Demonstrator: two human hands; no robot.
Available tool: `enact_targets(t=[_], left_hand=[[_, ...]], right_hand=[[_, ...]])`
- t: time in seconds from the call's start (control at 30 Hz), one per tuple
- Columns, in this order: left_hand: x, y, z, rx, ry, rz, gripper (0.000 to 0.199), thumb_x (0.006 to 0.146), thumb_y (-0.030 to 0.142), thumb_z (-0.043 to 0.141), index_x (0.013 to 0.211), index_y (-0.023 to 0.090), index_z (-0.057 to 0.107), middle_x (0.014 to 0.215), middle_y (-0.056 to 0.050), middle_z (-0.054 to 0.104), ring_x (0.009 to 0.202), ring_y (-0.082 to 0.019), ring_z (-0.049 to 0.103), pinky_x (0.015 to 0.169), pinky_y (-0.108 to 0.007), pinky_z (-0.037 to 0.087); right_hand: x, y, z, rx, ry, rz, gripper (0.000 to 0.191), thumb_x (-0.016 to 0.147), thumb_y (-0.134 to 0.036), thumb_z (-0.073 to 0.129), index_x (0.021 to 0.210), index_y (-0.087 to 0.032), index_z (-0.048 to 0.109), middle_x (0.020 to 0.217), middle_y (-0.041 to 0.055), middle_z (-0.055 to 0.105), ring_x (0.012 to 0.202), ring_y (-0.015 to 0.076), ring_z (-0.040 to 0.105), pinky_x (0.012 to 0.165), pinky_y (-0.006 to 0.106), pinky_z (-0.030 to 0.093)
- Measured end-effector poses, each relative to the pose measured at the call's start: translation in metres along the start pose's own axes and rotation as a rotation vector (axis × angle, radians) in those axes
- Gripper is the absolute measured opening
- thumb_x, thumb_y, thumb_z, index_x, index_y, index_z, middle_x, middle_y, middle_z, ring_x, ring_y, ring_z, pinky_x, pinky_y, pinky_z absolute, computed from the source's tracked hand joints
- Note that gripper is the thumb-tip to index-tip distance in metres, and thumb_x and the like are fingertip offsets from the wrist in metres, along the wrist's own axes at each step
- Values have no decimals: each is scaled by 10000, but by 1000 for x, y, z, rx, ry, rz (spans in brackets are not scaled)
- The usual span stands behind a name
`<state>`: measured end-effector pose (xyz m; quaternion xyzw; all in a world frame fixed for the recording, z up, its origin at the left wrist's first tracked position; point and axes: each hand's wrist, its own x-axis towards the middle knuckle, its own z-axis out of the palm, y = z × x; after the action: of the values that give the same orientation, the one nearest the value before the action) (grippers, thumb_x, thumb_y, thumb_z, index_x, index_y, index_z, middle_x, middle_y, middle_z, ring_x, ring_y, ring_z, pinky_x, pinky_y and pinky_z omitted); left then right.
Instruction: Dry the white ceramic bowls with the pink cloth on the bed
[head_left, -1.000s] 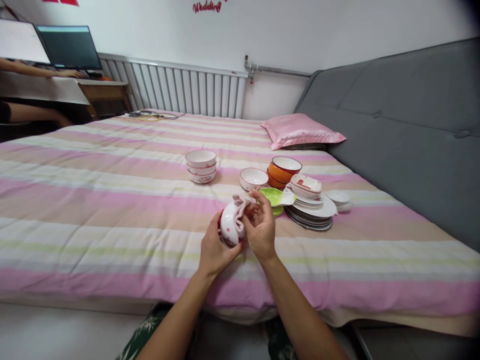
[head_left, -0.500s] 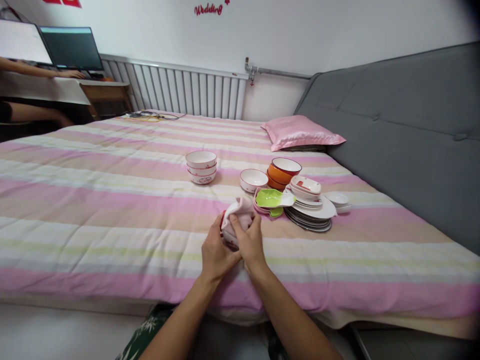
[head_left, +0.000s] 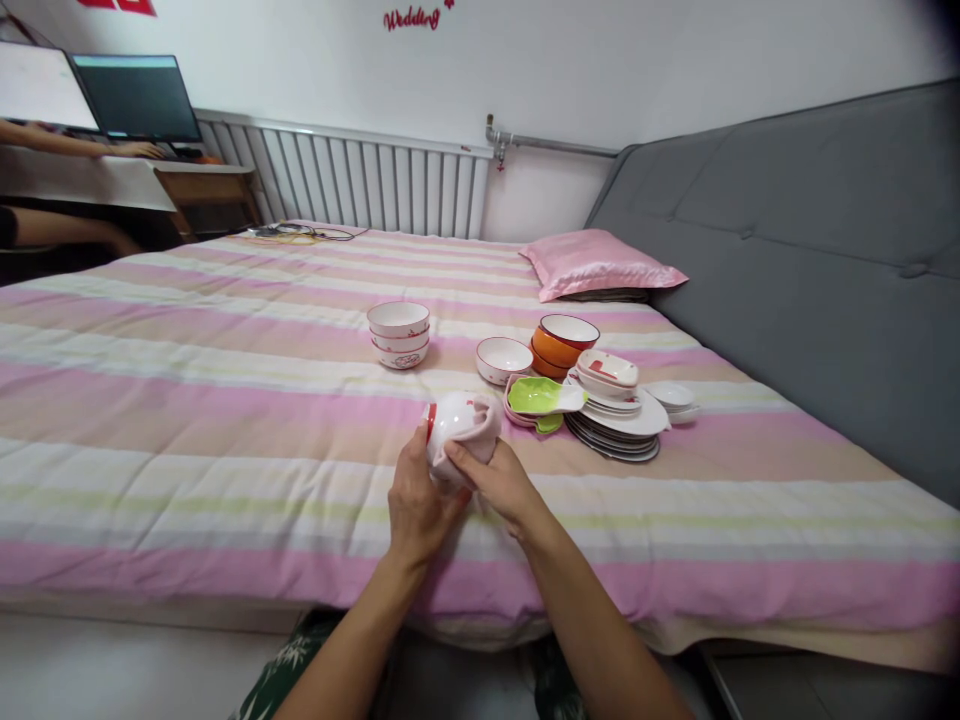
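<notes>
My left hand (head_left: 420, 500) grips a white bowl (head_left: 448, 415) with a red rim, tipped so that its rounded outside faces up. Pressed over the bowl's right side is a pale pink cloth (head_left: 480, 440), pinched in my right hand (head_left: 499, 480). Both hands are above the striped bedspread (head_left: 262, 480), close to the bed's near edge. Beyond them stand a stack of white bowls (head_left: 400, 335) and a single white bowl (head_left: 504, 360). A green leaf-shaped dish (head_left: 536, 396) lies just right of the cloth, on top of pink and green dishes.
Orange bowls (head_left: 559, 348), a pile of plates (head_left: 615, 440) topped with small rectangular dishes (head_left: 609, 370), and small white dishes (head_left: 673, 397) stand at the right. Farther back are a pink pillow (head_left: 600, 265) and cables (head_left: 307, 234). Another person's arm (head_left: 67, 142) rests at a desk, far left.
The bowl has been turned, so its white outside now shows. The cloth has shifted from over the bowl's top to its right side, with my right hand.
</notes>
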<state>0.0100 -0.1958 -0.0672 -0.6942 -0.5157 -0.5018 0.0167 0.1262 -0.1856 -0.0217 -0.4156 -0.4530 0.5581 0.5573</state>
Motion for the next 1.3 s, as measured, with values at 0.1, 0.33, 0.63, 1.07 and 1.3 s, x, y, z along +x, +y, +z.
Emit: enact_targets(t=[0.1,0.33,0.63,1.07,1.3], left_hand=[[2,2,1,4,-45,-55,897,670,257,703,1427,179,229,1305,-161,516,1154,-305,547,907,-417,494],[2,-1,1,20,-77,-76,906,659,267,703,1433,203,237,1298,-142,519,1159,-313,537,892,-415,496],[0,1,0,5,-93,-53,958,639,239,715,1447,201,202,1356,-144,486,1196,-314,516,929,-420,481],[-2,2,3,25,-89,-43,908,661,192,657,1446,180,201,1357,-158,488,1191,-308,525,936,-428,482],[-1,-5,1,-9,-58,-102,823,701,215,639,1425,140,254,1337,-194,494,1192,-313,526,937,-438,482]], right_hand=[[3,-2,3,91,-12,64,498,693,-421,727,1112,-171,628,1094,68,693,1010,216,646,875,338,522],[7,-9,-1,286,58,41,426,722,-355,647,1120,-211,601,1146,25,671,1116,210,594,927,319,499],[12,-18,-2,395,128,131,290,739,-370,574,954,-196,661,935,32,734,937,224,671,791,330,553],[7,11,16,271,236,104,482,652,-478,742,967,-123,659,900,71,721,790,195,677,717,281,534],[4,30,21,-77,198,-42,519,676,-511,699,987,-97,662,900,97,713,810,214,658,709,289,517]])
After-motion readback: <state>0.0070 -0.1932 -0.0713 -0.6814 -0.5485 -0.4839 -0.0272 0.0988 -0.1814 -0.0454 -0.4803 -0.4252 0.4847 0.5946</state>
